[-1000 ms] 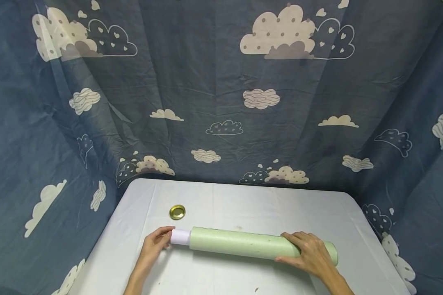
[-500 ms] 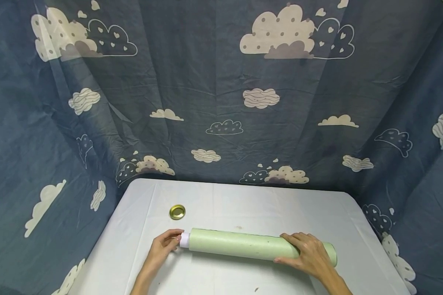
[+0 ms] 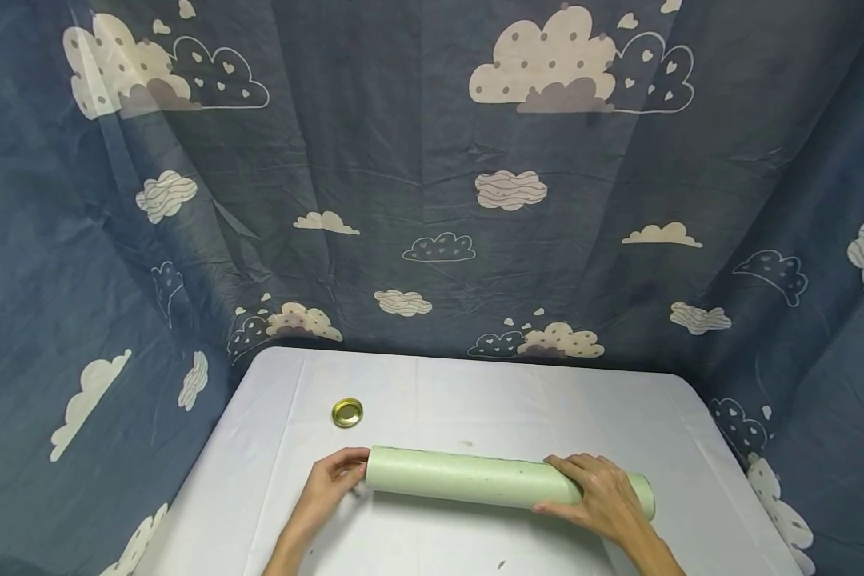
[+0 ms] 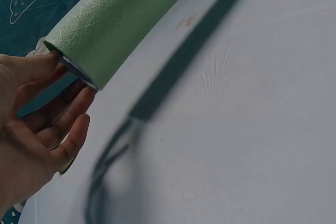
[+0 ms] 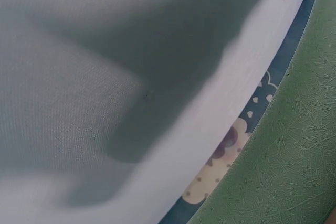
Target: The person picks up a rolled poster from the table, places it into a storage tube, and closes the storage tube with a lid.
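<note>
A pale green cylindrical roll (image 3: 461,478) lies crosswise in front of me, held slightly over the table, with a textured surface. My right hand (image 3: 596,490) grips it near its right end, thumb in front and fingers over the top. At the left end, my left hand (image 3: 331,484) touches the rim with its fingertips, fingers lightly bent and spread. In the left wrist view that hand (image 4: 39,119) has a gap between its digits, and a thin whitish edge shows inside the roll's mouth. The white inner tube is otherwise hidden in the roll. The right wrist view shows only the roll's green side (image 5: 283,150).
A small gold metal lid (image 3: 347,413) lies farther back on the left of the white-covered table (image 3: 533,400). A small dark speck (image 3: 501,565) is near the front. A dark blue cloud-patterned curtain (image 3: 374,144) surrounds the table at the back and sides.
My left hand has moved right, pushing the white inner tube into the green roll until it no longer sticks out. The right hand has stayed on the roll almost without moving.
</note>
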A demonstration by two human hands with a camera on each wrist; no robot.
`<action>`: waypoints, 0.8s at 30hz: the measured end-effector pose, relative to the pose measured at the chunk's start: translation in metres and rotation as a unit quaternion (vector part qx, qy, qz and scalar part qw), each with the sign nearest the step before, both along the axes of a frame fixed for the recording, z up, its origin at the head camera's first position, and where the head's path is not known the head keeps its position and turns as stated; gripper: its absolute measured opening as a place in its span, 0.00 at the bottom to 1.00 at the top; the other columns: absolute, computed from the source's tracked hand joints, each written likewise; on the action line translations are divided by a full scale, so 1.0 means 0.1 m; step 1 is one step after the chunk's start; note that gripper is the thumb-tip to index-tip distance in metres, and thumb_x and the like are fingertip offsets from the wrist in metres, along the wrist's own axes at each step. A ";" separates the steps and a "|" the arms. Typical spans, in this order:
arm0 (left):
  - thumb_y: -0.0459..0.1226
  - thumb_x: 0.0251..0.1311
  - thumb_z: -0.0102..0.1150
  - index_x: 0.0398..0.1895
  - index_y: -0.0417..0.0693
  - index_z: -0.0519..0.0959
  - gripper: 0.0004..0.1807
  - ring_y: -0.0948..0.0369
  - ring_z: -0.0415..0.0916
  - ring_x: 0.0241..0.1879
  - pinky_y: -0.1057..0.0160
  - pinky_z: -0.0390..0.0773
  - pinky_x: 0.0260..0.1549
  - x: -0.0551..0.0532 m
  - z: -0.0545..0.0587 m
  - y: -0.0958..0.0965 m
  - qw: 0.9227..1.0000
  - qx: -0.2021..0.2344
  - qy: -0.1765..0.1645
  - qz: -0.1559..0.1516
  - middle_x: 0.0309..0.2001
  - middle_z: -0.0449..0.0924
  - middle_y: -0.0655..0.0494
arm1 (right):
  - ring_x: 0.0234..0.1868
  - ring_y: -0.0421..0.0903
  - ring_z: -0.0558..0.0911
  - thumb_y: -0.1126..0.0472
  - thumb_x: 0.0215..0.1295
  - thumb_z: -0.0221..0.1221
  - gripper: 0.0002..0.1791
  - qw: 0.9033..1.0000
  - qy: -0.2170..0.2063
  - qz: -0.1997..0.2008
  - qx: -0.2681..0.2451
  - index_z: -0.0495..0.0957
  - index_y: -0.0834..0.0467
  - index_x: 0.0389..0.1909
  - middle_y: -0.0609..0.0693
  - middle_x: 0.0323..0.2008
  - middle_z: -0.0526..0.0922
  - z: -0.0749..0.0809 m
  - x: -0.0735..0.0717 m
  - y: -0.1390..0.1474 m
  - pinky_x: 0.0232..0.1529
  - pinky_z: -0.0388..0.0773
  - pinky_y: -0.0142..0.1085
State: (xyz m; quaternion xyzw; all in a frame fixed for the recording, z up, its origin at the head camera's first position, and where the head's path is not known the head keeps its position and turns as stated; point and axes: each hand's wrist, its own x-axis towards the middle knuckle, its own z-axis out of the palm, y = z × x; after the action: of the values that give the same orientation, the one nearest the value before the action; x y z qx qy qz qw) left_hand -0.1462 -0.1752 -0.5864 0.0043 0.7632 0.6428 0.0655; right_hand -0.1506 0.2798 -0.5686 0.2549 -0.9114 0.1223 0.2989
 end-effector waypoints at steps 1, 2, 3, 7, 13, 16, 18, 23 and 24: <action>0.39 0.69 0.65 0.59 0.43 0.81 0.19 0.64 0.81 0.49 0.70 0.80 0.50 -0.01 0.00 0.01 1.000 0.001 0.001 0.001 0.54 0.85 0.48 | 0.29 0.42 0.85 0.19 0.34 0.72 0.42 1.000 0.000 0.000 0.000 0.90 0.47 0.43 0.43 0.31 0.89 0.00 0.00 0.00 0.28 0.79 0.38; 0.39 0.68 0.65 0.59 0.42 0.81 0.19 0.63 0.81 0.49 0.70 0.80 0.50 -0.01 0.00 0.02 1.000 0.003 0.000 0.002 0.54 0.85 0.48 | 0.29 0.42 0.85 0.19 0.34 0.72 0.42 1.000 -0.001 -0.001 -0.001 0.90 0.48 0.43 0.43 0.31 0.89 0.00 0.00 -0.01 0.28 0.79 0.38; 0.38 0.67 0.66 0.59 0.42 0.81 0.19 0.62 0.81 0.49 0.69 0.80 0.49 -0.01 0.00 0.02 1.000 0.005 -0.002 0.005 0.53 0.85 0.48 | 0.29 0.41 0.85 0.19 0.34 0.72 0.42 1.000 -0.003 -0.001 -0.002 0.90 0.48 0.43 0.43 0.31 0.89 0.01 0.00 -0.01 0.28 0.79 0.37; 0.39 0.65 0.68 0.57 0.44 0.83 0.19 0.61 0.80 0.50 0.69 0.81 0.47 -0.03 0.00 0.04 1.000 -0.003 -0.013 0.012 0.52 0.85 0.50 | 0.29 0.42 0.85 0.20 0.34 0.72 0.42 1.000 -0.009 -0.004 -0.001 0.90 0.48 0.43 0.43 0.31 0.89 0.01 -0.01 -0.01 0.28 0.79 0.38; 0.43 0.66 0.68 0.56 0.45 0.83 0.19 0.62 0.81 0.49 0.68 0.81 0.46 -0.01 -0.02 0.04 1.000 -0.010 -0.012 0.025 0.51 0.86 0.51 | 0.29 0.42 0.85 0.20 0.33 0.73 0.42 1.000 -0.013 -0.013 0.001 0.90 0.47 0.43 0.44 0.31 0.89 0.00 0.00 -0.01 0.28 0.80 0.39; 0.45 0.67 0.67 0.55 0.47 0.84 0.18 0.62 0.84 0.48 0.67 0.82 0.47 0.01 -0.04 -0.02 0.999 -0.013 -0.013 0.039 0.52 0.87 0.51 | 0.29 0.42 0.85 0.20 0.33 0.73 0.42 1.000 -0.013 -0.014 -0.002 0.90 0.47 0.43 0.44 0.31 0.89 -0.02 0.01 0.01 0.28 0.80 0.39; 0.45 0.68 0.66 0.55 0.46 0.84 0.18 0.63 0.85 0.48 0.68 0.83 0.47 0.02 -0.05 -0.08 0.998 -0.022 -0.010 0.050 0.53 0.88 0.50 | 0.29 0.43 0.85 0.20 0.33 0.73 0.43 1.000 -0.013 -0.014 -0.003 0.90 0.48 0.43 0.44 0.31 0.89 -0.04 0.01 0.03 0.28 0.80 0.39; 0.42 0.71 0.63 0.56 0.44 0.83 0.16 0.59 0.85 0.47 0.70 0.82 0.43 0.01 -0.09 -0.26 0.990 -0.099 0.033 0.099 0.51 0.88 0.47 | 0.30 0.45 0.86 0.20 0.33 0.72 0.43 1.000 -0.015 -0.018 -0.003 0.90 0.49 0.44 0.46 0.32 0.90 -0.07 0.02 0.08 0.29 0.80 0.41; 0.41 0.71 0.63 0.57 0.44 0.83 0.16 0.57 0.84 0.48 0.70 0.81 0.43 0.00 -0.11 -0.29 0.986 -0.121 0.042 0.110 0.51 0.87 0.47 | 0.30 0.45 0.86 0.20 0.33 0.72 0.43 1.000 -0.015 -0.019 -0.004 0.90 0.49 0.44 0.46 0.32 0.90 -0.08 0.02 0.09 0.28 0.80 0.41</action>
State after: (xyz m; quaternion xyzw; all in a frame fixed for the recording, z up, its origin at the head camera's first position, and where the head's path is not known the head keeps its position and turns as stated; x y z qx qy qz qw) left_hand -0.1458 -0.2041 -0.5970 -0.0611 0.8334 0.5479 -0.0378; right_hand -0.1483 0.2889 -0.5765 0.2346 -0.9200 0.1236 0.2885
